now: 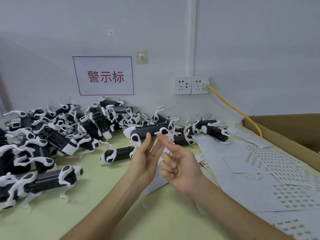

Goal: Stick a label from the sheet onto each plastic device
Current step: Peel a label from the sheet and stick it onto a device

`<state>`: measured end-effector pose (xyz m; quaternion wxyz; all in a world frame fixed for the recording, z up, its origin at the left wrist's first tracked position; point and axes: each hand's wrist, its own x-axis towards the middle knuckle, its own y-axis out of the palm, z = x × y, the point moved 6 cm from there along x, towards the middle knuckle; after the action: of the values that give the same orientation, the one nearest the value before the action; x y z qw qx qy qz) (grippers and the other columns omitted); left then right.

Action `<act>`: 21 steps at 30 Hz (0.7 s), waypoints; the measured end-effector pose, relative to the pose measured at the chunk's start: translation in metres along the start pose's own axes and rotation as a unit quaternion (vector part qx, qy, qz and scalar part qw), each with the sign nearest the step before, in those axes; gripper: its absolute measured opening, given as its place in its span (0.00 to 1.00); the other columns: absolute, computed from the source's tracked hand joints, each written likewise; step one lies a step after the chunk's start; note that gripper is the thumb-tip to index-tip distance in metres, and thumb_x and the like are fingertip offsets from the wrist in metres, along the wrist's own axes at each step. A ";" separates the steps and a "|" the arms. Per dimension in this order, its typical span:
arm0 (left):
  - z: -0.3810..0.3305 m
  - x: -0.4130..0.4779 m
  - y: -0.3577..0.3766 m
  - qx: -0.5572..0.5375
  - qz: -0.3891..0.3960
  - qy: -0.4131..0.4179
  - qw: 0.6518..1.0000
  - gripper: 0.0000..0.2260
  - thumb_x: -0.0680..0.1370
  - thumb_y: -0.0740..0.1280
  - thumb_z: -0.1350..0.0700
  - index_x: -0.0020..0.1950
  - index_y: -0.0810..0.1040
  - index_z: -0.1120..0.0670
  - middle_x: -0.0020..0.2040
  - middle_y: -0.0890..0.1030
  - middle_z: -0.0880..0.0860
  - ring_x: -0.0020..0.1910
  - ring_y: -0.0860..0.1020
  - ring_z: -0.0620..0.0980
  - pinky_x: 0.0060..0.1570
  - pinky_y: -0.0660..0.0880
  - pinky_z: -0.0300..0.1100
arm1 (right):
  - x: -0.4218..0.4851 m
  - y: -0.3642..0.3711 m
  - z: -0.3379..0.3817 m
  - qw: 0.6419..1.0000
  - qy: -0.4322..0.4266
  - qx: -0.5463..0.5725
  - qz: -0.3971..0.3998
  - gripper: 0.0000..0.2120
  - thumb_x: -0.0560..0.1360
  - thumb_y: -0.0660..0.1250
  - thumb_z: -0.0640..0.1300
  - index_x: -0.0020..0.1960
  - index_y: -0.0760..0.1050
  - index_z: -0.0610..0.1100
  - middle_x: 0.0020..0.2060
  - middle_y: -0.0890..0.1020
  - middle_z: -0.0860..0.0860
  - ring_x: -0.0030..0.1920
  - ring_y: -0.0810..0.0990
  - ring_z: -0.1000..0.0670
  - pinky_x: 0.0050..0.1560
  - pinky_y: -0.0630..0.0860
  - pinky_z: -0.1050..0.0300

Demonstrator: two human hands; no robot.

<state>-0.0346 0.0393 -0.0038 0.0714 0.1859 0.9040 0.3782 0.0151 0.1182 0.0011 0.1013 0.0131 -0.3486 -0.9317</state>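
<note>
One device (149,131) is pinched by left fingers (147,138), straight right forefinger (162,138) pressing its label (156,133); box (285,125) contents unseen.

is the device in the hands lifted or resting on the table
Lifted: the left hand holds the device up, clear of the table; the right hand touches it with its index finger.

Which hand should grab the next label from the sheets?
Probably the right. The label sheets lie on its side, and the right hand only presses a fingertip on the device, while the left hand holds it up.
</note>
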 end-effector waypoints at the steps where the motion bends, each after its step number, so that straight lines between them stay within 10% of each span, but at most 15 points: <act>1: 0.001 0.001 -0.001 0.003 0.001 -0.005 1.000 0.22 0.74 0.70 0.46 0.66 0.79 0.55 0.62 0.84 0.54 0.63 0.82 0.47 0.70 0.70 0.47 | 0.000 0.000 -0.002 1.000 0.004 0.007 -0.003 0.18 0.74 0.66 0.47 0.62 0.82 0.55 0.23 0.60 0.51 0.23 0.55 0.53 0.23 0.56 0.61; 4: 0.002 0.002 -0.001 0.004 0.017 -0.007 1.000 0.11 0.75 0.71 0.48 0.51 0.85 0.52 0.59 0.85 0.53 0.61 0.83 0.46 0.72 0.68 0.48 | 0.000 -0.002 -0.003 1.000 0.004 0.013 -0.012 0.18 0.75 0.65 0.46 0.63 0.82 0.55 0.23 0.60 0.51 0.24 0.55 0.53 0.25 0.55 0.60; 16: 0.004 0.000 0.000 0.045 0.029 -0.017 0.998 0.22 0.72 0.72 0.47 0.64 0.79 0.54 0.62 0.84 0.52 0.64 0.80 0.46 0.68 0.72 0.49 | 0.000 -0.001 -0.005 1.000 0.001 0.024 -0.013 0.18 0.75 0.64 0.46 0.62 0.82 0.54 0.25 0.60 0.50 0.24 0.56 0.53 0.24 0.56 0.60; 21: 0.004 -0.001 -0.001 0.045 0.019 -0.016 0.999 0.09 0.72 0.72 0.48 0.48 0.88 0.50 0.59 0.85 0.51 0.62 0.82 0.45 0.72 0.68 0.50 | 0.000 0.000 -0.006 1.000 0.003 0.022 -0.007 0.18 0.75 0.63 0.46 0.63 0.82 0.54 0.25 0.61 0.50 0.24 0.56 0.53 0.24 0.56 0.60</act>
<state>-0.0330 0.0408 -0.0072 0.0701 0.2121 0.9152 0.3353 0.0160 0.1143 -0.0040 0.0954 0.0202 -0.3688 -0.9244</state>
